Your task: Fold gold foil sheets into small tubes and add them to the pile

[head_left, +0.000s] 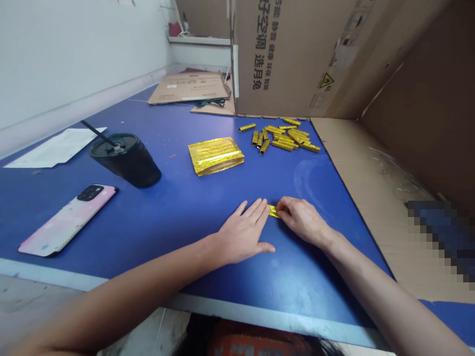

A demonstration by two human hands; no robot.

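A small gold foil piece (273, 211) lies on the blue table between my two hands. My left hand (245, 231) rests flat, its fingers spread and their tips at the piece's left end. At the right end, my right hand (300, 217) has its fingers bent together in a pinch on the foil. Beyond my hands sits a stack of flat gold foil sheets (216, 155). Several folded gold foil tubes (285, 139) lie in a loose pile at the back right.
On the left are a dark cup with a straw (128, 160), a pink phone (69, 220) and a white paper (55, 148). Flat cardboard (189, 88) lies at the back. A large cardboard box (289, 59) stands behind the tubes.
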